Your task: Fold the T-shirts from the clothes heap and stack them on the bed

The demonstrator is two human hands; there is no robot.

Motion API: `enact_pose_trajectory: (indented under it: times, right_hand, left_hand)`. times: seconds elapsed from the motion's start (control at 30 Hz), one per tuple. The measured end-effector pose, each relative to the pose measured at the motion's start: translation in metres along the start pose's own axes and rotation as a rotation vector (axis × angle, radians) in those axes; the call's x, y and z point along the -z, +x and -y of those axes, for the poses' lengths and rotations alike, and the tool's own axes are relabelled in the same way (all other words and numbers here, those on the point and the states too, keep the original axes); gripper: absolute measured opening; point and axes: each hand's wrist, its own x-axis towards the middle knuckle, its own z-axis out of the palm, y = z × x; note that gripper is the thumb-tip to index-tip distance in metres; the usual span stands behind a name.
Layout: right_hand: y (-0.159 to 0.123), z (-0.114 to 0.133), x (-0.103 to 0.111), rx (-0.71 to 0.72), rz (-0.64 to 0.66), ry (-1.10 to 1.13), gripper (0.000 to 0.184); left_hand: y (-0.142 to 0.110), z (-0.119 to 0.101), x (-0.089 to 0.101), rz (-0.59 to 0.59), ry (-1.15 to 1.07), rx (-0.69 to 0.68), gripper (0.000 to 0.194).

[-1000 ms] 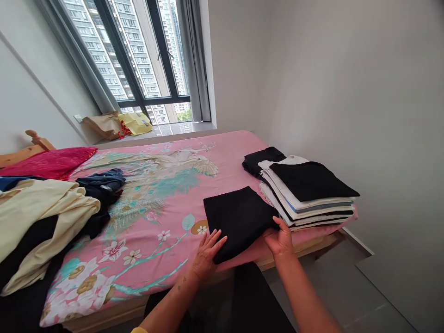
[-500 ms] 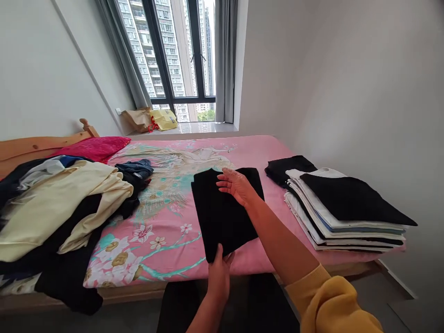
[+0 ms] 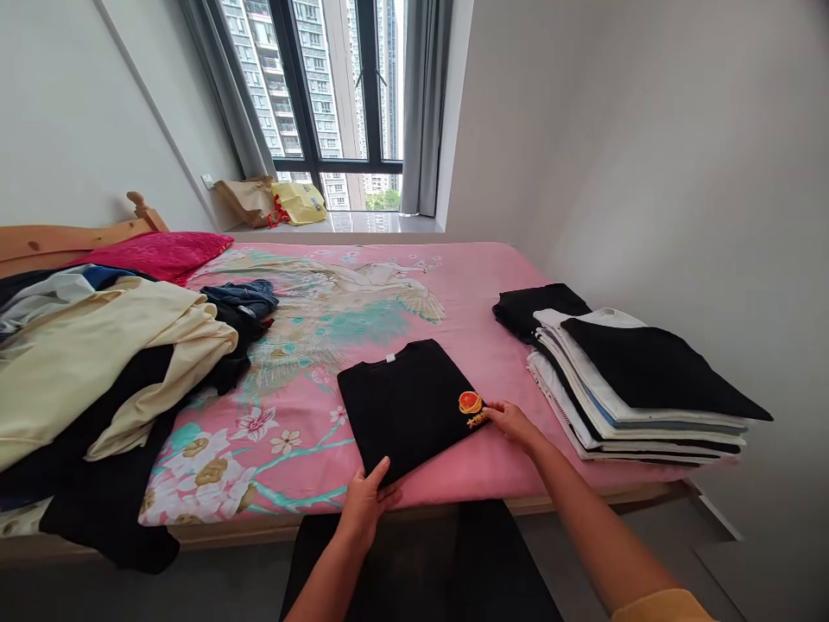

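Note:
A folded black T-shirt point(image 3: 408, 406) lies on the pink bed, its neckline with a white label facing away from me. An orange-and-red print with yellow lettering shows near its right edge. My left hand point(image 3: 369, 501) grips the near left corner, thumb on top and fingers underneath. At the near right corner, my right hand point(image 3: 511, 423) pinches the cloth beside the print. Fingers below the fabric are partly hidden.
On the right stands a stack of folded clothes point(image 3: 648, 423), with a folded black garment point(image 3: 537, 307) behind it. A loose heap of clothes point(image 3: 129, 345) covers the left side. The wooden bed edge point(image 3: 226, 553) runs along the front.
The T-shirt has been turned over and laid on the bed, so its print and neckline now show. My right hand has moved from its far edge to the near right corner.

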Motion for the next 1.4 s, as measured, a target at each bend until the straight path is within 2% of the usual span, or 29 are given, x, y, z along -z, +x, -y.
enact_pose_trajectory:
  times: [0.17, 0.37, 0.47, 0.53, 0.63, 0.7, 0.8, 0.87, 0.93, 1.0, 1.07, 1.13, 1.2, 1.27, 1.4]
  right_hand:
    - [0.007, 0.008, -0.007, -0.110, 0.177, -0.214, 0.017]
    - [-0.002, 0.008, 0.011, -0.243, 0.315, -0.373, 0.026]
    - [-0.024, -0.008, 0.020, -0.244, 0.366, -0.404, 0.031]
    - [-0.043, -0.029, 0.028, -0.252, 0.379, -0.409, 0.035]
    - [-0.071, -0.064, 0.037, -0.293, 0.349, -0.345, 0.037]
    - [-0.085, -0.081, 0.038, -0.296, 0.298, -0.286, 0.038]
    - [-0.097, -0.093, 0.030, -0.239, 0.151, -0.223, 0.038]
    - [-0.101, -0.096, 0.022, -0.172, 0.050, -0.200, 0.037]
    - [-0.104, -0.100, 0.019, -0.125, -0.012, -0.204, 0.038]
    - [-0.105, -0.104, 0.024, -0.139, -0.047, -0.224, 0.038]
    - [-0.103, -0.106, 0.034, -0.130, -0.093, -0.251, 0.036]
    - [-0.100, -0.103, 0.044, -0.038, -0.153, -0.274, 0.034]
    - [-0.095, -0.093, 0.043, 0.088, -0.181, -0.271, 0.031]
    - [-0.089, -0.078, 0.027, 0.157, -0.115, -0.252, 0.028]
    - [-0.076, -0.046, -0.036, 0.304, 0.116, -0.337, 0.019]
  left_hand:
    - [0.000, 0.004, 0.004, 0.005, -0.034, 0.002, 0.028]
    - [-0.009, -0.002, 0.023, 0.006, -0.018, -0.021, 0.026]
    - [-0.017, -0.002, 0.043, 0.005, 0.029, -0.001, 0.028]
    - [-0.023, 0.003, 0.062, 0.055, 0.073, 0.031, 0.031]
    - [-0.031, 0.013, 0.088, 0.099, 0.141, 0.072, 0.040]
    - [-0.034, 0.017, 0.097, 0.117, 0.179, 0.066, 0.043]
    - [-0.035, 0.014, 0.096, 0.147, 0.229, 0.028, 0.045]
    - [-0.035, 0.010, 0.091, 0.120, 0.262, -0.004, 0.045]
    - [-0.035, 0.009, 0.088, 0.087, 0.296, -0.037, 0.045]
    - [-0.034, 0.010, 0.091, 0.062, 0.361, -0.057, 0.045]
    - [-0.034, 0.012, 0.100, -0.021, 0.460, -0.133, 0.044]
    - [-0.033, 0.010, 0.108, -0.152, 0.553, -0.316, 0.041]
    - [-0.033, 0.002, 0.107, -0.222, 0.629, -0.535, 0.036]
    - [-0.029, -0.012, 0.094, -0.178, 0.736, -0.697, 0.027]
    - [0.000, -0.049, 0.043, 0.001, 1.066, -0.964, 0.017]
